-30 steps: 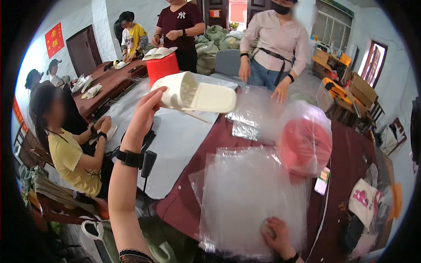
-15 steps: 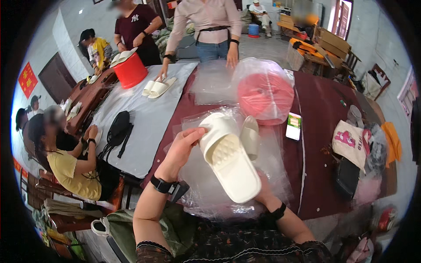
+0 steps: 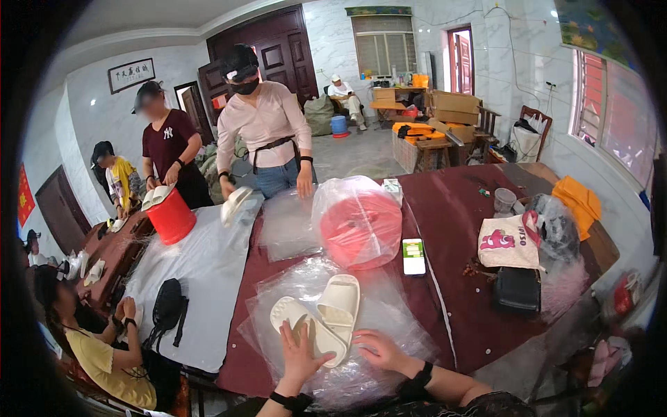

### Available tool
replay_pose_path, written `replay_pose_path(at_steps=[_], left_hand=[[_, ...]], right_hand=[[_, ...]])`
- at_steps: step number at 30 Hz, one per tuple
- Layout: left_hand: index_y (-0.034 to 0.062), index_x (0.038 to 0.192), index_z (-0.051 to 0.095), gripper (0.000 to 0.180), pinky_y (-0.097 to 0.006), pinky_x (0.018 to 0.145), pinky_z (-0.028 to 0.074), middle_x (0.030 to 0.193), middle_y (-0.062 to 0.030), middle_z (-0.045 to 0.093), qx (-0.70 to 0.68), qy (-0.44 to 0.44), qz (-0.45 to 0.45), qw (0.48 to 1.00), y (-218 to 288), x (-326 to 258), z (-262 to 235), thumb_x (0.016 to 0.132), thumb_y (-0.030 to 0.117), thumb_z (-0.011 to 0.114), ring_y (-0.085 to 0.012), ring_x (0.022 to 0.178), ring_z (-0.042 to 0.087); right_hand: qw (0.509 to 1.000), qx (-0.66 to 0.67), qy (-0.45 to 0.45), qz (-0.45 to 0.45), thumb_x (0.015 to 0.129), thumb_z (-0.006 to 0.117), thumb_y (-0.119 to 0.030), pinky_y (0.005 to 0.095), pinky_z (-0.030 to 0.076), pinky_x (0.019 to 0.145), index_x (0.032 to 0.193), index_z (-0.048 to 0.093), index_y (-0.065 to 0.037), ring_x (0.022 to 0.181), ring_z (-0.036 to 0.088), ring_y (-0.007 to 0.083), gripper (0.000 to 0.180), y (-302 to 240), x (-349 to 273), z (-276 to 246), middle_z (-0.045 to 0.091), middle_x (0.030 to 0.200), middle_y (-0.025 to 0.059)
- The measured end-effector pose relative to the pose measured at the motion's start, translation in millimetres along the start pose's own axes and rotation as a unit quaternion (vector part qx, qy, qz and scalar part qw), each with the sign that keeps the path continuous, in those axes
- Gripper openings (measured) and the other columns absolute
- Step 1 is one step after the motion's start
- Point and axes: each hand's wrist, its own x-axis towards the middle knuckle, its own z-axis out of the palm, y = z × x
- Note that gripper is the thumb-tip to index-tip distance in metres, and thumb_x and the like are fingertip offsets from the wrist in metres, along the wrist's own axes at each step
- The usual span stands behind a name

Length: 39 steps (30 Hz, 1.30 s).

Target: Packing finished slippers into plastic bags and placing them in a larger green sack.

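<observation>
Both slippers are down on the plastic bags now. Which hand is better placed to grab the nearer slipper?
Left, probably. The left hand already rests against the nearer slipper, while the right hand lies on the plastic bags just beside it.

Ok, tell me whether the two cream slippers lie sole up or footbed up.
Footbed up: both cream slippers lie flat on the clear plastic sheet, straps on top.

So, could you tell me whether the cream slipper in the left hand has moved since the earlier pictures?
Yes. The cream slipper has come down from the air onto the clear plastic sheet on the table, beside its pair, with the left hand on it.
</observation>
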Motion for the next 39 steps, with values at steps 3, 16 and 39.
replay_pose_path(at_steps=[3,16,39], left_hand=[[0.0010,0.141,0.049,0.105,-0.057,0.115,0.025,0.158,-0.0355,0.003,0.009,-0.034,-0.009,0.999,-7.6,-2.3,-0.9,0.065,0.067,0.079,-0.0572,0.144,0.008],[0.0010,0.138,0.052,0.100,-0.060,0.114,0.028,0.159,-0.0328,0.003,-0.008,-0.025,-0.021,0.999,-9.0,8.3,0.3,0.064,0.062,0.083,-0.0567,0.145,0.006],[0.0045,0.143,0.049,0.106,-0.050,0.116,0.028,0.153,-0.0444,0.001,-0.162,-0.066,-0.118,0.978,-27.6,7.1,-11.3,0.060,0.058,0.086,-0.0542,0.145,0.017]], right_hand=[[0.995,0.034,0.080,-0.049,0.086,0.065,-0.008,0.0413,0.049,0.092,0.106,0.067,-0.007,0.108,0.062,0.0309,0.020,-54.8,19.5,-37.0,0.066,0.117,0.0099],[0.850,-0.047,0.196,-0.486,0.085,0.067,-0.019,0.0301,0.050,0.078,0.088,0.071,-0.011,0.085,0.065,0.0172,0.010,-298.1,115.0,-110.3,0.071,0.093,0.0031],[0.969,-0.196,-0.023,0.148,0.083,0.075,-0.037,0.0415,0.053,0.070,0.125,0.058,-0.001,0.080,0.068,0.0330,0.058,-25.6,106.9,-25.6,0.069,0.091,0.0153]])
